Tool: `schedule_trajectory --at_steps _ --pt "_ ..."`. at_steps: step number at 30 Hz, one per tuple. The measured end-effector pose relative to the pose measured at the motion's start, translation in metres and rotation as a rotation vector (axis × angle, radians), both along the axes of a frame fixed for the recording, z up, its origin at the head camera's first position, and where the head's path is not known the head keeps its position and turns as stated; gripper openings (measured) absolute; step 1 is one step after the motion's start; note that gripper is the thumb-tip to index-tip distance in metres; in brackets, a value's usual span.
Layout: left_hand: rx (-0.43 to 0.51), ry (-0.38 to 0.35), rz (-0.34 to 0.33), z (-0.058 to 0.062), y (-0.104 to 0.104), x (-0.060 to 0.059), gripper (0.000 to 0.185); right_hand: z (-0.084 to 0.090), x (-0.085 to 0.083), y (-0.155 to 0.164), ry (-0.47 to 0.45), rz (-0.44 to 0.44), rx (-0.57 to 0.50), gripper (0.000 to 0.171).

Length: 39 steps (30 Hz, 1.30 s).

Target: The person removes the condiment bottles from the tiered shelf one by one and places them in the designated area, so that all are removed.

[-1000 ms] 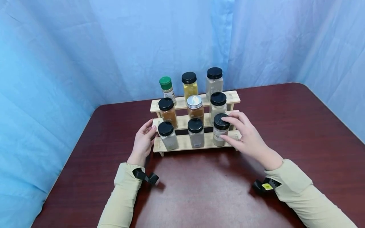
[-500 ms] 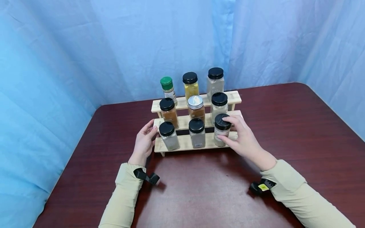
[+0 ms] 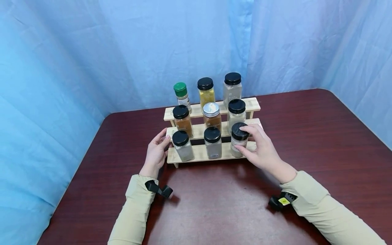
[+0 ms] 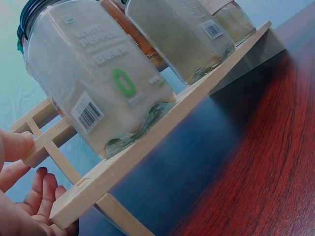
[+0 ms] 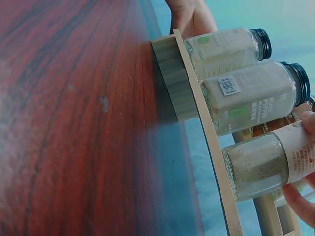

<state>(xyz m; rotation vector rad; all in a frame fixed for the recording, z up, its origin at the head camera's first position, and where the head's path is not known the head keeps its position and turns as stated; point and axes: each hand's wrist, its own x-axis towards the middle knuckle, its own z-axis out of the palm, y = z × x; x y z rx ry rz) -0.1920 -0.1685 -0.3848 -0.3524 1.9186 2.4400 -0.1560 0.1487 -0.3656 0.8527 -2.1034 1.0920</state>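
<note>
A three-tier wooden rack [image 3: 199,154] stands on a dark red table [image 3: 214,204] with three spice jars on each tier. My right hand [image 3: 259,147] grips the bottom-right jar [image 3: 238,145], which has a black cap and pale grey powder. Its fingertips lie on the cap and the thumb on the glass. In the right wrist view that jar [image 5: 256,167] stands on the rack [image 5: 206,128]. My left hand [image 3: 157,151] touches the rack's left end with fairly straight fingers. In the left wrist view its thumb [image 4: 15,145] presses a rail end beside a white-pepper jar [image 4: 98,78].
Blue cloth [image 3: 92,51] hangs close behind the rack and along the table's left side. The table edge curves at the back left and back right. Bare tabletop lies in front of the rack and to its right.
My right hand has closed in on the bottom-right jar, its thumb coming onto the glass. The left hand has stayed at the rack's left end.
</note>
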Motion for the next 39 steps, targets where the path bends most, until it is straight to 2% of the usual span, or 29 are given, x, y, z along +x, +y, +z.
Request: schedule_trajectory --at_steps 10,14,17,25,33,37,39 --pt "-0.003 0.003 0.001 0.001 0.000 0.001 0.048 0.002 0.001 0.004 0.031 0.045 -0.055 0.064" --pt "-0.008 0.002 0.000 0.000 0.000 0.001 0.048 0.002 0.002 0.013 0.037 0.082 -0.111 0.044" --pt "-0.014 -0.003 -0.001 0.000 0.000 0.000 0.048 0.003 0.003 0.022 0.035 0.079 -0.131 0.053" --pt "-0.018 -0.012 0.001 -0.001 -0.001 0.000 0.048 0.006 0.008 0.055 0.039 0.027 -0.124 0.066" --pt "-0.020 -0.021 -0.004 -0.001 -0.002 0.002 0.048 0.012 0.012 0.083 0.009 -0.077 -0.112 0.074" --pt "-0.028 -0.010 -0.009 -0.001 -0.002 0.001 0.048 0.013 0.010 0.095 -0.040 -0.164 -0.122 0.053" --pt "-0.031 -0.006 -0.009 -0.001 -0.001 0.001 0.048 0.012 0.007 0.100 -0.065 -0.208 -0.123 0.057"
